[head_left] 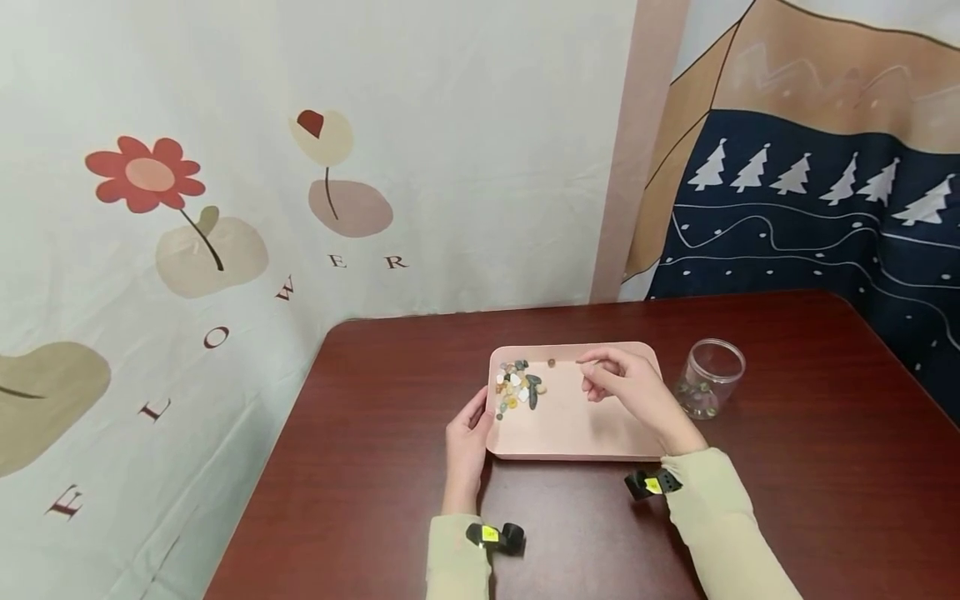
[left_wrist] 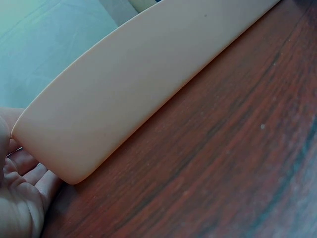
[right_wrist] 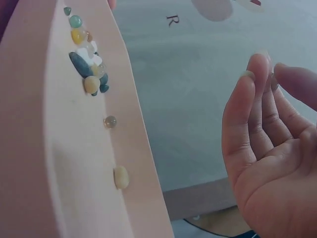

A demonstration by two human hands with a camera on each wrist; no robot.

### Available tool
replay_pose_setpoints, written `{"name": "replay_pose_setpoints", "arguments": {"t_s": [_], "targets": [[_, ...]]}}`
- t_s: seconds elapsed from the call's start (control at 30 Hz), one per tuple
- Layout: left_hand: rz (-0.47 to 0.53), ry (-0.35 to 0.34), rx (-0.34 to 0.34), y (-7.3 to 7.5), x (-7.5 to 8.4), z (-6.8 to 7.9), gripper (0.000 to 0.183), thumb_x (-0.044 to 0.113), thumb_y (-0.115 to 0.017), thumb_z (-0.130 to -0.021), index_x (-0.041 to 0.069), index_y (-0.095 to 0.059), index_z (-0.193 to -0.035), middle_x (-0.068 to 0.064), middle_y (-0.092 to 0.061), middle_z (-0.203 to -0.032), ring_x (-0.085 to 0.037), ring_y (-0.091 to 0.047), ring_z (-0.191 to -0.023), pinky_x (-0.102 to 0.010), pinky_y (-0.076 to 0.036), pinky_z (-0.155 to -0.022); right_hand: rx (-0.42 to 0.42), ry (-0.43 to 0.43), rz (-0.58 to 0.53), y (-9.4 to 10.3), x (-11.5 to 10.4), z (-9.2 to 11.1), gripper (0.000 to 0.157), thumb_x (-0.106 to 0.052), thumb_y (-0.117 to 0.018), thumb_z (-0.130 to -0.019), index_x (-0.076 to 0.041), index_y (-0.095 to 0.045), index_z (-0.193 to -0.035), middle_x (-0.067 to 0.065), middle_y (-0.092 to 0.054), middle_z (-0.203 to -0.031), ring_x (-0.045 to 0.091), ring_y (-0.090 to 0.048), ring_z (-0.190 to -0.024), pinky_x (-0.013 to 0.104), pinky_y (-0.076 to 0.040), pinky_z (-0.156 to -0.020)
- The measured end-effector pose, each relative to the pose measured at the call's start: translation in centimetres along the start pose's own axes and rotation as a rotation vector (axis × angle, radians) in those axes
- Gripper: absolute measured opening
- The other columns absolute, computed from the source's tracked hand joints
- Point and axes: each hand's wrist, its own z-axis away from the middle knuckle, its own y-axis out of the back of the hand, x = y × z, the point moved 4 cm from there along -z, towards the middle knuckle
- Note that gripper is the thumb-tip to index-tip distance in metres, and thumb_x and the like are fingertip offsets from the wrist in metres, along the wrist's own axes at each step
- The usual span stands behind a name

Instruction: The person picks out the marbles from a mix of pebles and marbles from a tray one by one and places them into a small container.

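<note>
A shallow pink tray (head_left: pixel 570 433) rests on the table. My left hand (head_left: pixel 467 442) grips its left side; in the left wrist view the thumb is at the rim, with fingers below it against the tray's outside. Small polished pebbles (head_left: pixel 513 385), white, yellow, green and dark, are grouped at the tray's left end. Above the tray's right half is my right hand (head_left: pixel 637 390). In the right wrist view, a small brownish pebble (right_wrist: pixel 274 82), mostly hidden, is pinched between its fingertips. A pale pebble (right_wrist: pixel 121 177) and a round translucent one (right_wrist: pixel 110 121) lie apart by the tray's far wall.
A clear jar (head_left: pixel 717 367) stands right of the tray, close to my right forearm, with some greenish pebbles at its bottom. The dark red wooden table (head_left: pixel 367 417) reaches back to a flower-printed curtain (head_left: pixel 465 167). A navy tree-print cloth (head_left: pixel 810 217) hangs at the right.
</note>
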Motion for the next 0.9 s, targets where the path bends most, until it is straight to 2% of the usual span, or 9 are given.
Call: {"name": "replay_pose_setpoints", "arguments": {"t_s": [0.27,0.53,0.7,0.9], "targets": [[-0.006,-0.01,0.007,-0.1,-0.3,0.1,0.034,0.013,-0.056,-0.088,0.016,-0.057,-0.122,-0.001,-0.054,-0.123,-0.013,-0.048,-0.114,-0.027,-0.041,-0.09,0.032,0.004,-0.017,0.3,0.2,1.2,0.035,-0.025,-0.063,-0.083,-0.004,-0.057,-0.111,0.015,-0.06,-0.079,0.025,-0.06,-0.067,0.034,-0.053,-0.064],[-0.008,0.001,0.005,-0.3,-0.4,0.0,0.034,0.013,-0.057,-0.087,0.017,-0.057,-0.121,-0.001,-0.054,-0.123,-0.013,-0.048,-0.114,-0.028,-0.041,-0.091,0.062,0.009,-0.037,0.7,0.9,1.7,0.035,-0.019,-0.057,-0.087,0.0,-0.054,-0.116,0.017,-0.059,-0.082,0.023,-0.06,-0.069,0.033,-0.053,-0.066],[-0.017,-0.001,0.019,-0.3,-0.2,0.1,0.034,0.012,-0.057,-0.087,0.018,-0.058,-0.12,0.0,-0.055,-0.122,-0.012,-0.049,-0.113,-0.027,-0.042,-0.09,0.058,0.035,-0.039,0.7,1.1,1.6,0.033,-0.014,-0.055,-0.089,0.003,-0.052,-0.117,0.019,-0.058,-0.083,0.021,-0.061,-0.069,0.032,-0.053,-0.065],[-0.034,0.001,0.016,-0.1,-0.1,0.1,0.034,0.013,-0.056,-0.087,0.018,-0.057,-0.121,0.001,-0.054,-0.123,-0.011,-0.047,-0.114,-0.028,-0.041,-0.091,0.064,0.075,-0.066,0.8,1.4,1.6,0.033,-0.017,-0.056,-0.088,0.002,-0.053,-0.115,0.018,-0.059,-0.082,0.021,-0.061,-0.067,0.032,-0.053,-0.064]]}}
